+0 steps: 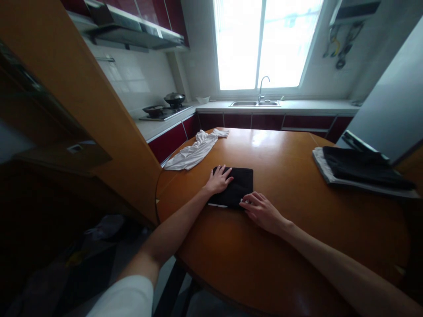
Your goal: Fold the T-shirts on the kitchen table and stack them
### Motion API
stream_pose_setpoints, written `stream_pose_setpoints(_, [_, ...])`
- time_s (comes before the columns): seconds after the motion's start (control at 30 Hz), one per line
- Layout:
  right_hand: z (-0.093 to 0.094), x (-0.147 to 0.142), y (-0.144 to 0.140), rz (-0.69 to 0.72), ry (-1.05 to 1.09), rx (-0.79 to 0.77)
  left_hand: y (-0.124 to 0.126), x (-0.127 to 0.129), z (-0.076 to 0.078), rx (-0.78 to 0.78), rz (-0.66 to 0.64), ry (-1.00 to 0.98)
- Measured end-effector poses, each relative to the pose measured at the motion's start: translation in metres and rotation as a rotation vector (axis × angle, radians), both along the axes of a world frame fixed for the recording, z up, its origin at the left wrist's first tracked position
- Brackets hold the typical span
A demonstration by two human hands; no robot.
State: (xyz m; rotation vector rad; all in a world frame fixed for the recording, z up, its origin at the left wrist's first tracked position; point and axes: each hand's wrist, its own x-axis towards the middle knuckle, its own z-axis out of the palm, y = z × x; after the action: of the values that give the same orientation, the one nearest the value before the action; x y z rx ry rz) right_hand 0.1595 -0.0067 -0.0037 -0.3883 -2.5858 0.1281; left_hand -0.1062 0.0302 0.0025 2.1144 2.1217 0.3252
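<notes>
Pressing a folded black cloth [240, 181] flat appears to be the step in hand. The cloth is lying on the wooden tabletop [280, 163], between the two forearms, with a white strip [217, 205] showing along its near edge. The left hand [218, 179] is resting palm down on the left part of the cloth, fingers spreading apart; it is covering the fabric, not pinching it. The right hand [262, 211] is curling at the near right corner. Its grip is narrow, with thumb and fingers standing close together about a small white piece [242, 200]. Whether the fingers are pinching that piece or only touching it cannot be told. The next move is probably calling for steady left-hand pressure while the right hand is controlling the corner, so that the layers are not slipping. A rumpled white cloth [194, 152] is lying at the far left; a pile of dark and pale cloth [360, 165] is lying at the right.
</notes>
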Motion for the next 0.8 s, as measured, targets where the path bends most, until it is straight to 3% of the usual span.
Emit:
stream_pose_setpoints(0.4, [-0.003, -0.008, -0.01, -0.256, 0.035, -0.079, -0.007, 0.002, -0.008, 0.107, 0.006, 0.043])
stream_pose_setpoints(0.67, [-0.008, 0.0, -0.01, -0.13, -0.132, -0.118, -0.006, 0.0, -0.009, 0.105, 0.004, 0.021])
stream_pose_setpoints(0.8, [0.001, -0.002, -0.005, -0.199, -0.113, -0.181, -0.005, 0.001, -0.01, 0.105, 0.008, 0.031])
